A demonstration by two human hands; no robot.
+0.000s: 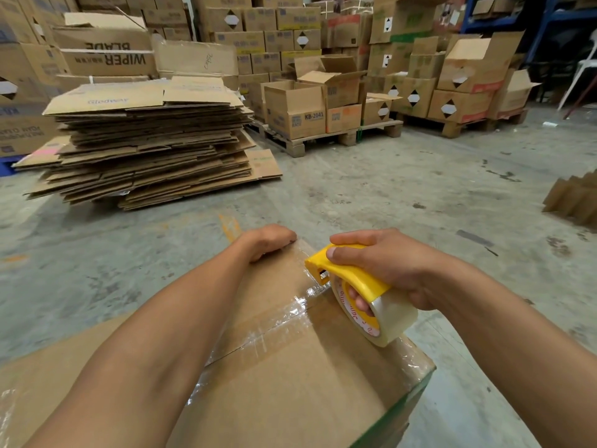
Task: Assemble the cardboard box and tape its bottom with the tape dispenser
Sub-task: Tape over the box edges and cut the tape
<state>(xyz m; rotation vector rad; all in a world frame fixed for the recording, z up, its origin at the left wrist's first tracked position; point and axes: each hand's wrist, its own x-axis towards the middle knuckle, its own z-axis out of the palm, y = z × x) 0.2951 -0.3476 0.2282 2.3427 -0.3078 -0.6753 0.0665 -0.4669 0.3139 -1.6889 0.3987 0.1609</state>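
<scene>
Right hand (381, 270) wrapped tight around yellow plastic tape dispenser with clear roll (358, 289), fingers through the core. Dispenser on upturned bottom of brown cardboard box (290, 367), cutter end toward far edge. Left hand (269, 240) curled, pressing tape down at that far edge, just beyond dispenser. Taped seam (274, 321) long axis running near-to-far; right hand nearer the seam's untaped stretch, probably

cardboard box (290, 376) cut off at bottom edge, left hand (268, 240) fingers curled out of sight over its far edge
</scene>
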